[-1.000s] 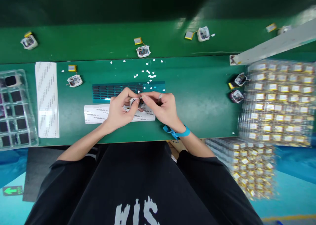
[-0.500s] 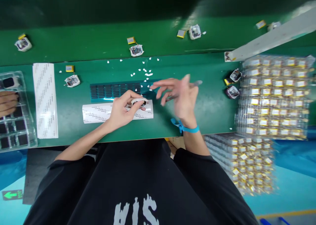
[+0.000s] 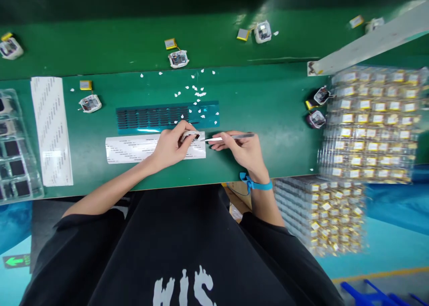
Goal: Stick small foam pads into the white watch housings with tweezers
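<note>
In the head view, your left hand [image 3: 170, 147] is closed around a small white device casing [image 3: 190, 137], thumb and fingers pinching it just above the white printed strip [image 3: 134, 148] that lies flat on the green bench [image 3: 275, 118]. The casing sits at about 2 o'clock from your left knuckles, its dark open face turned toward your other hand. Your right hand [image 3: 243, 150] is curled shut on a pair of metal tweezers [image 3: 228, 138], which lie nearly level and point toward 9 o'clock; their tip comes right up to the casing, though you cannot tell from here whether it actually touches. A blue wrist strap [image 3: 256, 185] circles your right wrist.

At 12 o'clock from the casing lies a teal sheet with rows of dark pads [image 3: 157, 116], and over its right end and beyond it toward 12 o'clock are scattered small white flecks [image 3: 197, 91]. At 9 o'clock, well apart, a second white strip [image 3: 51, 129] lies lengthwise beside a clear tray of dark squares [image 3: 13, 163]. A loose casing with a yellow battery [image 3: 90, 103] sits at 10 o'clock from your left hand. At 3 o'clock, stacked clear trays of gold batteries [image 3: 372, 122] fill the bench's right end, two dark casings [image 3: 317, 107] just beside them.
</note>
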Available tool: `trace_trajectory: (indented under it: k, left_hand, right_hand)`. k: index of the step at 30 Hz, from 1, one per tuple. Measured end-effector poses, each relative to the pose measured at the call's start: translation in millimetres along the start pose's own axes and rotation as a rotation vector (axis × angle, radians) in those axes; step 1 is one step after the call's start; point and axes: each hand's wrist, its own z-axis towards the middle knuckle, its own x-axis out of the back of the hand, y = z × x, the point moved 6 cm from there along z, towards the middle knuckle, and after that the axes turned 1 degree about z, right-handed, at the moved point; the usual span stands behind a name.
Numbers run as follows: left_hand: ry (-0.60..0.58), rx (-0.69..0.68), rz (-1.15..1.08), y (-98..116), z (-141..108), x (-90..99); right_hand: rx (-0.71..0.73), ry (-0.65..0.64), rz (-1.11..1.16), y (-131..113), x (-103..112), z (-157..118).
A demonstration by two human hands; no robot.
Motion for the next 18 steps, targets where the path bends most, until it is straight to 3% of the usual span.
trace_trajectory:
  k: [7,15,18]
  left_hand:
    - [-0.008,0.026,0.04,-1.2,-0.1,-1.3]
    - [0.006,0.037,0.024,-0.9,0.3,-1.6]
    - [0.022,0.068,-0.034,-2.6,1.0,0.2]
  right_hand:
    - [-0.021,0.036,0.01,0.8,2.5,-0.6]
    - [-0.01,-0.084,0.038,4.7,5.0,1.8]
    - [0.013,-0.045,0.114,3.9,9.5,4.6]
